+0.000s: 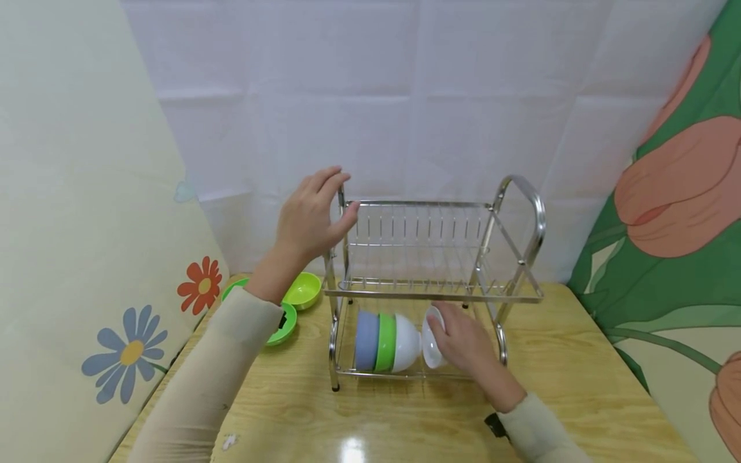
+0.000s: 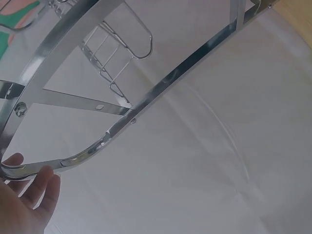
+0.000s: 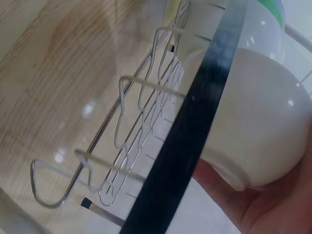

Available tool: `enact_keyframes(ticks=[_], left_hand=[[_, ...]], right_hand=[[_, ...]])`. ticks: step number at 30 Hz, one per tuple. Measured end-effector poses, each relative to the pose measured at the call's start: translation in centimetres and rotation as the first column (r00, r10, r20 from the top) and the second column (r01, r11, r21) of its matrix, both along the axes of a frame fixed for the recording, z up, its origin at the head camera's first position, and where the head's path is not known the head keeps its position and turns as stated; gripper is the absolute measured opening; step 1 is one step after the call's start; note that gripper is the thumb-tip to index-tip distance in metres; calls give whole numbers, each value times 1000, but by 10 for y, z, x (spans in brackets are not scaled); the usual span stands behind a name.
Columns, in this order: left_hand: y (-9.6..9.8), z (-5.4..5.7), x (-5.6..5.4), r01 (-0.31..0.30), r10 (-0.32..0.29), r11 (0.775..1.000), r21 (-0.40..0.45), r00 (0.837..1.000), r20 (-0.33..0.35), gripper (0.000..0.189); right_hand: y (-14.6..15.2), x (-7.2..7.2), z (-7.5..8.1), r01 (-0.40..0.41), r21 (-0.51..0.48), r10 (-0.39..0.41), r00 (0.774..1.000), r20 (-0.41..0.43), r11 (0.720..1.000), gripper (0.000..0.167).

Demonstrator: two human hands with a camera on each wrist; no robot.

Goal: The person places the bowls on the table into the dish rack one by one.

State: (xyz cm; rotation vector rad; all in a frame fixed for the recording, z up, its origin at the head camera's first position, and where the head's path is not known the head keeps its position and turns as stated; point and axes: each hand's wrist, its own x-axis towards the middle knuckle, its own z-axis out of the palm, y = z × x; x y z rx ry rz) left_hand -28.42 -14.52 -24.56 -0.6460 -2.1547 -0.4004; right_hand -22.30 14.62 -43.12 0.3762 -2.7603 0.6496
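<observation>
A two-tier metal dish rack (image 1: 417, 294) stands on the table. My left hand (image 1: 309, 215) grips the top of its left side frame; the left wrist view shows fingers (image 2: 46, 187) and thumb on either side of the metal bar. On the lower tier, my right hand (image 1: 463, 341) holds a white bowl (image 1: 431, 337) tipped on its side, with the palm against the bowl's base in the right wrist view. Left of it lies a nested row: a blue bowl (image 1: 366, 341), a green bowl (image 1: 386, 342) and another white bowl (image 1: 408, 344).
Left of the rack, partly behind my left forearm, are a yellow-green bowl (image 1: 303, 290) and green dishes (image 1: 283, 326). A white cloth (image 1: 376, 128) hangs behind the wooden table (image 1: 359, 418). Flower-patterned panels stand at both sides. The rack's upper tier (image 1: 417, 247) overhangs my right hand.
</observation>
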Motion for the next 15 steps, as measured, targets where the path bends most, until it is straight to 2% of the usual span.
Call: enact_keyframes(ticks=[10, 15], left_hand=[[3, 0, -3, -42, 43, 999, -10, 995, 86, 54], [3, 0, -3, -56, 58, 998, -15, 992, 114, 57]], right_hand=[[-9, 1, -2, 21, 21, -24, 987, 160, 1000, 63], [-11, 0, -4, 10, 40, -17, 983, 183, 999, 67]])
